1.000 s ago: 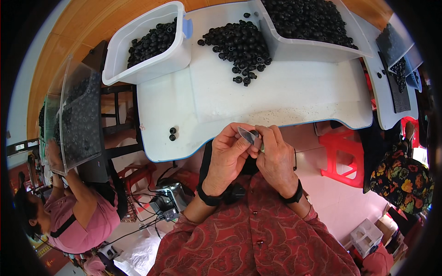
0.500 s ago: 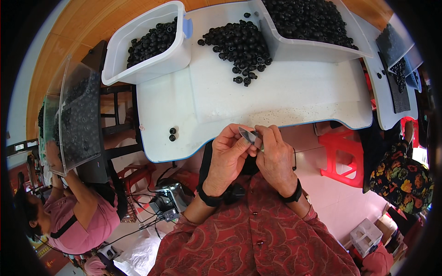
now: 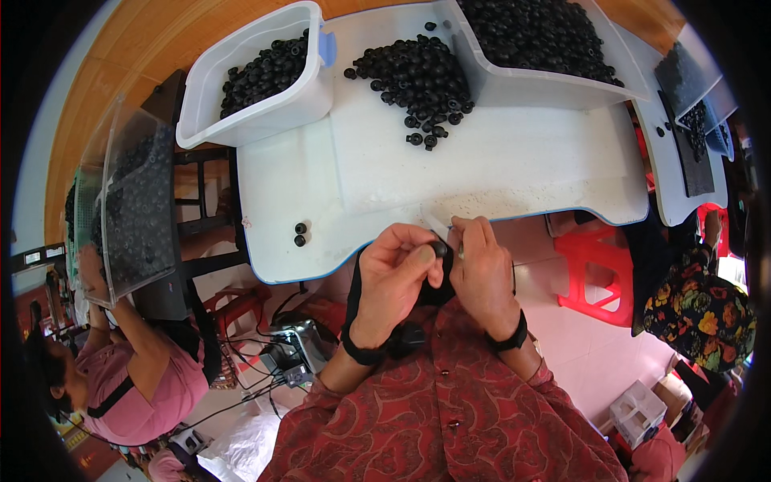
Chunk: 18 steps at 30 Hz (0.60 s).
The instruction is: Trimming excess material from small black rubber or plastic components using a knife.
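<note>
Black and small, a ring (image 3: 439,249) is pinched by the curled left hand (image 3: 397,277); a thin blade (image 3: 436,224) (tilted) is gripped by the right hand (image 3: 482,269), wrists raised together.

Not much packaging around, honestly. The only real box is a small white cardboard-looking carton (image 3: 638,411) sitting on the pinkish floor (image 3: 598,353) at the lower right, past the red plastic stool (image 3: 596,273); it's squarish with dark cut-outs on its sides. Down at the bottom left there's a crumpled white plastic bag (image 3: 234,451) on the floor, below a tangle of cables. At the far left edge there's a small dark rectangular panel (image 3: 36,257) with a pale strip on it, might be a screen or a label, too small to tell. I can't make out any signs or stickers on the white tabletop (image 3: 514,169).
</note>
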Tool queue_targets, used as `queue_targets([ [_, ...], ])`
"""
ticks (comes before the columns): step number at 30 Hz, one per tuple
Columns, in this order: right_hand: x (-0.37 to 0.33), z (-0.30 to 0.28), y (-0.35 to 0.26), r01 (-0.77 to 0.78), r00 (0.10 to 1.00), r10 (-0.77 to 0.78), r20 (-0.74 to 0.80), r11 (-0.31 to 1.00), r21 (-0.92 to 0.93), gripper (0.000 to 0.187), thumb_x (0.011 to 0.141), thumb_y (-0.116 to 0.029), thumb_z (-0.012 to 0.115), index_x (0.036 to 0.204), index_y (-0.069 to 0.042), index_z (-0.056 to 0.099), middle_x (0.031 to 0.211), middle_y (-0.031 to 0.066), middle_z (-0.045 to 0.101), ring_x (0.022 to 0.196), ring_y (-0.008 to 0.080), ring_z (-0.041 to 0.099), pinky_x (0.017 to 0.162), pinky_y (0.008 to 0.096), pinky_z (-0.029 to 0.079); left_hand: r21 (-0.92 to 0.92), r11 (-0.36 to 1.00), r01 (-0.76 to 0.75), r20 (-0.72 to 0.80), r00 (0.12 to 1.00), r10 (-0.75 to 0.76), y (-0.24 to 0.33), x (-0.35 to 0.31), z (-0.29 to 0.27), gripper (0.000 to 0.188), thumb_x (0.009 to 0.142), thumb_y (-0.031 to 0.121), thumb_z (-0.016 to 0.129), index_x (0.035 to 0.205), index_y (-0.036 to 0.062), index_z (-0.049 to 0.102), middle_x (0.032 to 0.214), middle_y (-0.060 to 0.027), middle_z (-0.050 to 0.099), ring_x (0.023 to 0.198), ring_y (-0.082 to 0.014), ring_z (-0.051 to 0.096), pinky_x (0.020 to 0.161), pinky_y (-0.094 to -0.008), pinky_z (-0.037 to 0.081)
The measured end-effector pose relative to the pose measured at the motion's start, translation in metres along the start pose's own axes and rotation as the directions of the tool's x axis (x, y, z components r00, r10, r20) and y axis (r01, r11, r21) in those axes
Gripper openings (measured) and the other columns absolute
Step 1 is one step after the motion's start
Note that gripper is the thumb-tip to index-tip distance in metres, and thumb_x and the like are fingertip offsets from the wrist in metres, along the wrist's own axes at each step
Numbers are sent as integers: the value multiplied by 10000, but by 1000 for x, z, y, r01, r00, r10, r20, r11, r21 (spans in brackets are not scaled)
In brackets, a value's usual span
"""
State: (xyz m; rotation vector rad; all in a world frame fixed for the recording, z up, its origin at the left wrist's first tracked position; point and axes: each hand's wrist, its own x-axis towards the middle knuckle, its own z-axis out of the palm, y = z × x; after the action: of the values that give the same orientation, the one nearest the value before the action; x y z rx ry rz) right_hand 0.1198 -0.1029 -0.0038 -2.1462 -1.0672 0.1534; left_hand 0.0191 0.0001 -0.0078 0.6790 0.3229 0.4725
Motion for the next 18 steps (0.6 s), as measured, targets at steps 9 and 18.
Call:
queue_targets([
  [9,9,-5,-4,-90,995,102,-21,946,311,101,931,-66,561,991,14,574,857,134,628,690,287,632,624,335,491,-17,1000,-2,-20,1000,2,-2,8,-4,166,910,21,617,1056,-38,563,865,-100,635,709,-142,605,642,-274,510],
  [18,10,-21,-22,-429,888,352,294,411,804,146,948,-137,608,937,7,593,761,35,626,684,82,577,640,224,477,31,999,-29,-79,996,32,-11,5,-3,149,908,-9,607,1051,-30,574,877,-84,636,746,-139,613,682,-268,526],
])
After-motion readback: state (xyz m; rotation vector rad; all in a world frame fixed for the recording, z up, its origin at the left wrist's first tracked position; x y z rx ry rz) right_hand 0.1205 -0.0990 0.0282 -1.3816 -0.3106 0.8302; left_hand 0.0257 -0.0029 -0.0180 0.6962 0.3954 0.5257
